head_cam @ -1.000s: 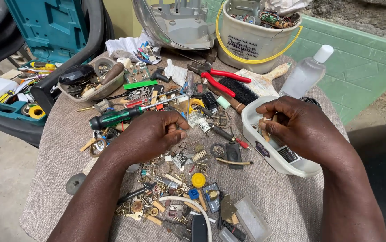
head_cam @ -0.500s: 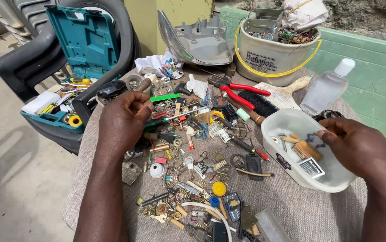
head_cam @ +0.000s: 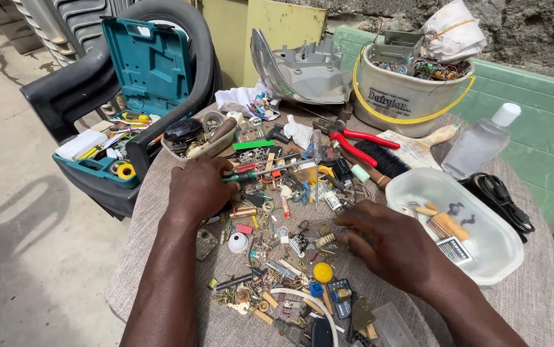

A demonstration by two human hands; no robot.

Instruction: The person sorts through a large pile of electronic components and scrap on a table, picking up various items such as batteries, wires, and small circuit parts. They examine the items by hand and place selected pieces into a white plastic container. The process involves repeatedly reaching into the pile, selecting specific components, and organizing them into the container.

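Most of the sorting was left: the heap of small mixed metal and plastic parts covered the round cloth-covered bench, while the white oval plastic tub at the right held only a few pieces. The left hand rested curled over the parts beside a green-handled screwdriver; whether its grip closed on anything could not be told. The right hand lay spread, grip released, fingertips touching parts near the tub

Tub right of parts pile
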